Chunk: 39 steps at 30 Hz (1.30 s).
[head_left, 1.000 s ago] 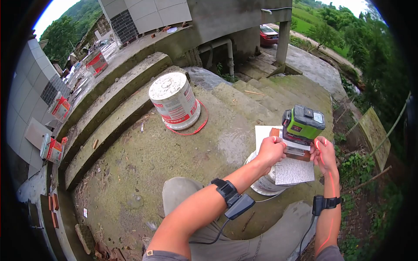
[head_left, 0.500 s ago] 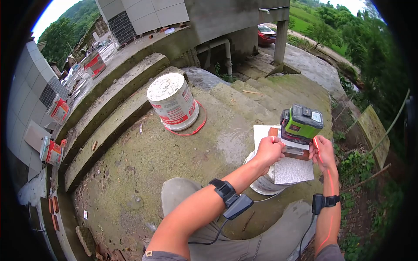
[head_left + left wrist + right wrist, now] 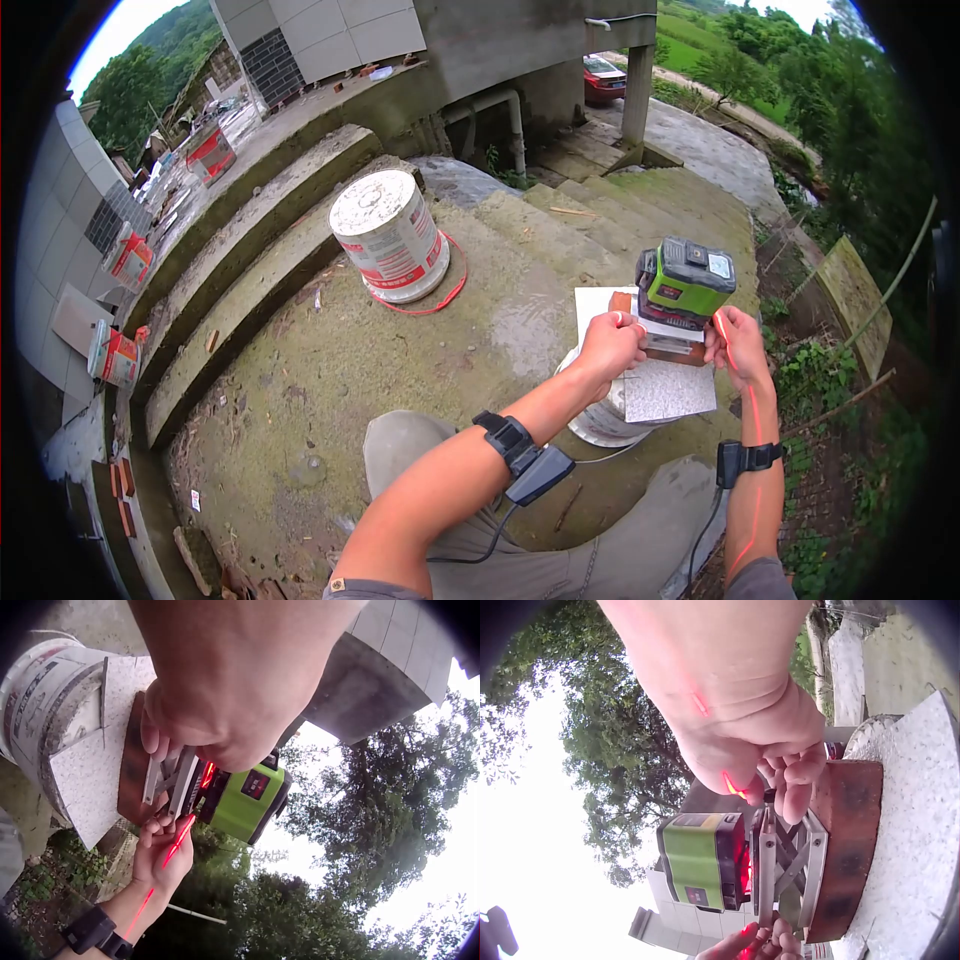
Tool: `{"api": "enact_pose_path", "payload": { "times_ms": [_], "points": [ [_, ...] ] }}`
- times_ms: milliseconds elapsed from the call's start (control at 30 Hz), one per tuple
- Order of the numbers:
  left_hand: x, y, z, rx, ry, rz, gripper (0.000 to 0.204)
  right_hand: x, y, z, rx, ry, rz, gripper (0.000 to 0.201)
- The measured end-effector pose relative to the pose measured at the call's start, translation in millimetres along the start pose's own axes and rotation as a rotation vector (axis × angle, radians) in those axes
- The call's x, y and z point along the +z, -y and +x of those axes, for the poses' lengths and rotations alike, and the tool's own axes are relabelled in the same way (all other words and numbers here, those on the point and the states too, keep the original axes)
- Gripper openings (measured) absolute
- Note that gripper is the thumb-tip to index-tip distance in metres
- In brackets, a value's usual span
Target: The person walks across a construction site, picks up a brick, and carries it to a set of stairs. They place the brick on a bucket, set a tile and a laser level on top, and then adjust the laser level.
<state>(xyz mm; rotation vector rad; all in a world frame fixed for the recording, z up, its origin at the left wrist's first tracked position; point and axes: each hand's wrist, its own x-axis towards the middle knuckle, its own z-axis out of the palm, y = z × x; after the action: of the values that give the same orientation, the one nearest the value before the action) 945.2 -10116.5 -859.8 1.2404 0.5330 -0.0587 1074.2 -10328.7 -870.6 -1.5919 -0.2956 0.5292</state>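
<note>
A green-and-black laser level point(image 3: 688, 282) sits on a small metal scissor stand point(image 3: 789, 862). Under the stand lies a red brick point(image 3: 847, 851), on speckled white tile pieces point(image 3: 672, 392) over a white bucket point(image 3: 604, 422). From the left, my left hand point(image 3: 612, 345) pinches the stand's edge with curled fingers. My right hand point(image 3: 740, 347), at the opposite end, pinches a small black knob point(image 3: 769, 796) between thumb and fingers. Red laser light crosses both hands and runs down the right forearm.
An upturned white bucket point(image 3: 392, 235) with a red handle stands on the mossy concrete landing point(image 3: 300, 400). Concrete steps point(image 3: 620, 215) descend beyond the work, and more steps point(image 3: 270, 270) rise at left. A vegetated drop point(image 3: 820, 420) borders the right side.
The head view has shifted slightly, so the scene sits a little further left. Both hands keep their places at the stand, and the laser level stays on top.
</note>
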Motion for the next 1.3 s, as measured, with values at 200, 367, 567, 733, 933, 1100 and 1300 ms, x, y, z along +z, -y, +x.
{"api": "enact_pose_path", "payload": {
  "times_ms": [200,367,567,733,933,1100,1300],
  "points": [
    [2,-2,-1,-0.006,-0.004,0.018,0.018,0,-1,3,0.029,-0.008,-0.057,0.036],
    [2,-1,1,-0.006,0.001,0.021,0.018,1,-3,5,0.052,-0.027,-0.076,0.045],
    [3,-3,-1,-0.006,-0.009,0.019,0.018,2,-3,6,0.090,-0.054,-0.043,0.042],
    [2,-2,1,-0.014,-0.009,0.010,0.019,6,6,-3,0.052,-0.013,0.094,0.024],
    [3,-1,1,-0.014,-0.022,0.015,0.018,10,5,-3,0.040,-0.044,0.084,0.022],
    [2,-2,0,-0.012,-0.007,0.008,0.018,10,3,-2,0.025,-0.038,0.094,0.022],
    [2,-1,3,-0.013,-0.013,0.012,0.019,5,-1,0,0.024,-0.031,0.100,0.022]
  ]
}}
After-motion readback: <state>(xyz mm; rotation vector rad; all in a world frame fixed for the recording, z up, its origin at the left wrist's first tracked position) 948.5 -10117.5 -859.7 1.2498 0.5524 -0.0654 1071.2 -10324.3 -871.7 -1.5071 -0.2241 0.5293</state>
